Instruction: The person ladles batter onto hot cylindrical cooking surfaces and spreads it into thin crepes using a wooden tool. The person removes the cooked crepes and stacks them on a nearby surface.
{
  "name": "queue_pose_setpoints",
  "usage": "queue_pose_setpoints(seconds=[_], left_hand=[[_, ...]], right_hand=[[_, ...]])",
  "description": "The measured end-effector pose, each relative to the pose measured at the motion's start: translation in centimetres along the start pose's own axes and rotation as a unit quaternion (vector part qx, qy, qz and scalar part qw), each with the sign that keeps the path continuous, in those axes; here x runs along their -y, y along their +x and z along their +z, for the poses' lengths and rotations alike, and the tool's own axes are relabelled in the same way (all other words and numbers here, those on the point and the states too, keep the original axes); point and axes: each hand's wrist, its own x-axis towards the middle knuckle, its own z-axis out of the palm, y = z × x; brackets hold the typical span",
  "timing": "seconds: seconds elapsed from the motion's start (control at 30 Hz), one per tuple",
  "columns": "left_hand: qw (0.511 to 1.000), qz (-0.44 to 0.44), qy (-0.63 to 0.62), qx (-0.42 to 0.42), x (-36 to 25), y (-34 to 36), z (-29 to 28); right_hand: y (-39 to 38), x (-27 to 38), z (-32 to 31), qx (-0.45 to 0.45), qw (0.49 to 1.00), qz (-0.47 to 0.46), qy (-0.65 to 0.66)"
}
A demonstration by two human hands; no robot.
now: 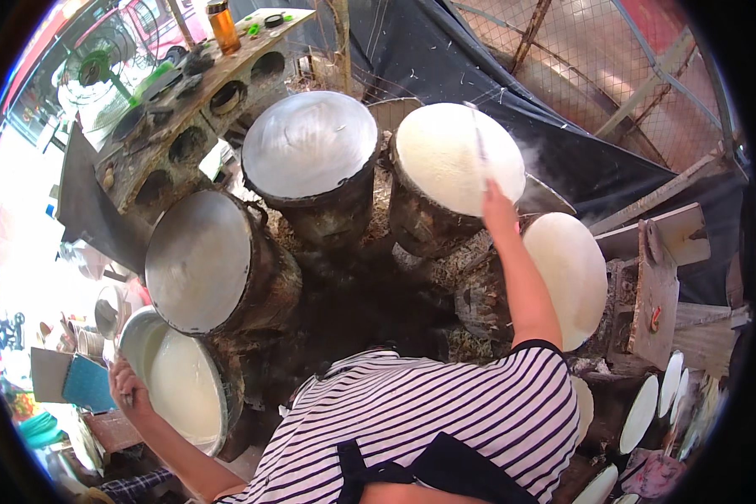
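Observation:
My right hand [500,207] is closed round the end of a long, thin, flat stick [480,147], slightly blurred. The stick reaches over a pale round sheet [437,160] that covers the top of a dark drum-shaped stove. Below my right forearm, another pale sheet [569,277] covers the stove on the right. My left hand [129,388] is closed beside the rim of a large metal pot [218,370] of creamy white batter [181,395]. A small greyish piece shows at its fingers; I cannot make out what it is.
Two more drum stoves carry bare grey round tops, one at the back [311,143] and one at the left [199,262]. Several pale discs [638,413] stand at the lower right. A sooty bench [202,101] with an amber bottle [223,27] stands back left. Steam rises near the right stoves.

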Motion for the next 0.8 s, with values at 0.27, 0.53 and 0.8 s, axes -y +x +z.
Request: queue_pose_setpoints(seconds=[0.27,0.53,0.8], left_hand=[[0.994,0.004,-0.001,-0.112,-3.4,-2.6,-9.2],[0.939,0.067,0.206,-0.266,-4.3,-3.8,-14.8],[0.834,0.134,0.433,-0.314,-3.4,-6.8,-19.2]], right_hand=[[-6.5,15.2,9.3,0.165,0.934,-0.083,0.305],[-4.3,21.0,8.0,-0.093,0.912,-0.135,0.375],[-23.8,36.0,8.9,0.238,0.842,-0.316,0.366]])
